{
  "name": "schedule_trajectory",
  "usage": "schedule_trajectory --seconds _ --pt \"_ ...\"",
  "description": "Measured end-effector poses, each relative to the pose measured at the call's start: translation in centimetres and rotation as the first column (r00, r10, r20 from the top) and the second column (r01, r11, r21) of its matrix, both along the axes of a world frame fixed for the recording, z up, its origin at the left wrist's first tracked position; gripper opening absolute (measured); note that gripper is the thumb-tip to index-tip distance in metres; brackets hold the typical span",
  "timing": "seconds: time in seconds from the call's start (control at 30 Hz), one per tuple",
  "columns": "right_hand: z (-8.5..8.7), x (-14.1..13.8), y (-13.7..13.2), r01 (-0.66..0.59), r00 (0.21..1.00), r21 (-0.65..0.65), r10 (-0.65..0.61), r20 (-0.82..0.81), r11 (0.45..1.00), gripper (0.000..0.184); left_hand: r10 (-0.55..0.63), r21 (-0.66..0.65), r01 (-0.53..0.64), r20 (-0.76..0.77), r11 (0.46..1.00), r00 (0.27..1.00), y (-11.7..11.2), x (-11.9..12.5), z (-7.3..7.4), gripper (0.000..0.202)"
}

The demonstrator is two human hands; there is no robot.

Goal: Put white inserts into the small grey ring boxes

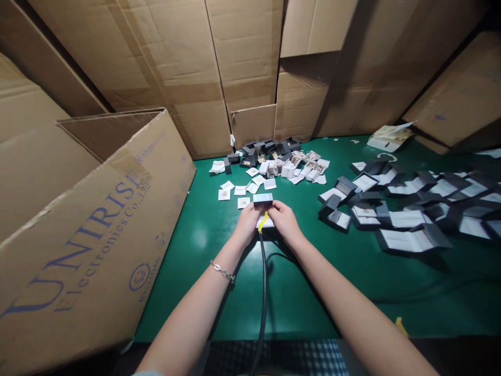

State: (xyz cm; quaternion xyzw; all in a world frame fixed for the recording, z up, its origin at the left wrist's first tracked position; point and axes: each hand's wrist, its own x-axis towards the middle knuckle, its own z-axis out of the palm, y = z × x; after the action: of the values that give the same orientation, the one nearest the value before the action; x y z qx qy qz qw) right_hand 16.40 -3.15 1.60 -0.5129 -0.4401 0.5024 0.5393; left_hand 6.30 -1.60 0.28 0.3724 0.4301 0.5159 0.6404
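Observation:
A small dark hinged jewellery box (263, 199) is held between my two hands at the middle of the green table, its lid raised and white lining showing. My left hand (247, 222) grips its left side, fingers closed round it. On the opposite side my right hand (285, 222) grips it the same way. In front of the box runs a black cable (263, 282) with a yellow tag (263, 222) near its top end. Just beyond my hands lie several small white square cards (243, 202). My fingertips are partly hidden behind the box.
To the left stands a large open carton (117, 219). Behind the cards is a heap of dark boxes (250, 156) and white inserts (287, 169). Several open dark boxes with white lining (407, 219) cover the table's right side. Stacked cartons (176, 68) wall off the back.

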Motion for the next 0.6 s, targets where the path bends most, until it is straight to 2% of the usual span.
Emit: schedule_trajectory --seconds 0.17,0.3,0.4,0.47,0.53,0.6 --pt "-0.4 -0.4 -0.2 0.015 0.998 -0.016 -0.014 0.055 1.000 0.020 -0.008 -0.021 0.008 0.002 1.000 1.000 -0.1 -0.3 0.5 0.026" --pt "-0.7 -0.6 -0.4 0.044 0.989 0.020 -0.046 0.137 0.999 0.021 -0.027 0.018 0.027 -0.001 0.999 1.000 -0.3 -0.3 0.4 0.028" --pt "-0.8 -0.5 -0.2 0.045 0.985 0.035 -0.050 0.164 0.998 0.022 -0.018 0.066 0.022 -0.061 0.998 0.998 -0.4 -0.2 0.1 0.030" --pt "-0.8 0.0 0.0 0.048 0.980 0.028 -0.053 0.193 0.998 0.023 -0.017 0.120 0.035 -0.150 0.992 0.989 -0.3 -0.3 0.0 0.030" --pt "-0.7 0.6 0.4 0.074 0.963 0.024 -0.078 0.259 0.997 0.023 -0.006 0.177 0.066 -0.317 0.982 0.948 -0.2 -0.6 0.1 0.027" --pt "-0.6 1.4 0.7 0.112 0.926 0.032 -0.116 0.358 0.993 0.023 0.042 0.256 0.120 -0.549 0.959 0.835 -0.1 -1.3 0.5 0.019"
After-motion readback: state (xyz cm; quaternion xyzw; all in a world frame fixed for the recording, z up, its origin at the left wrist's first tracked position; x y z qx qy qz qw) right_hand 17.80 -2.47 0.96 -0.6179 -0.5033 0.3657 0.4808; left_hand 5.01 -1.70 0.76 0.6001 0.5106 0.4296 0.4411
